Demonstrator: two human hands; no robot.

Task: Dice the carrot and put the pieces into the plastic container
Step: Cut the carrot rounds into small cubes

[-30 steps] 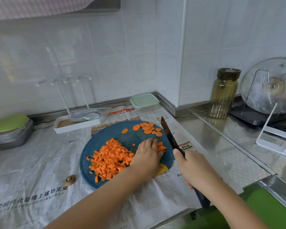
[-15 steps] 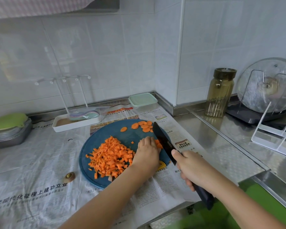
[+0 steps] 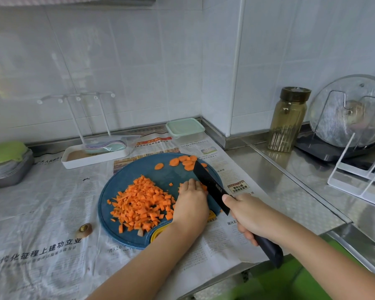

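Newspaper-lined counter [image 3: 52, 213] carries the cutting board [image 3: 165, 176], where dicing appears in progress: the left hand [image 3: 191, 204] clamps curled fingers on carrot pieces [image 3: 203, 187] just beside the knife [image 3: 210, 185] gripped in the right hand [image 3: 249, 215], the diced pile [image 3: 141, 202] lies left of its wrist, and the next cut calls for knuckles kept clear, with slices [image 3: 186, 162] and the closed container [image 3: 185, 129] waiting beyond.

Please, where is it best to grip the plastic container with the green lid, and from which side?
Grip the plastic container across its left and right walls, just under the green lid, coming from above and in front. The tiled wall stands close behind it, and the lid's rim likely offers a ledge.
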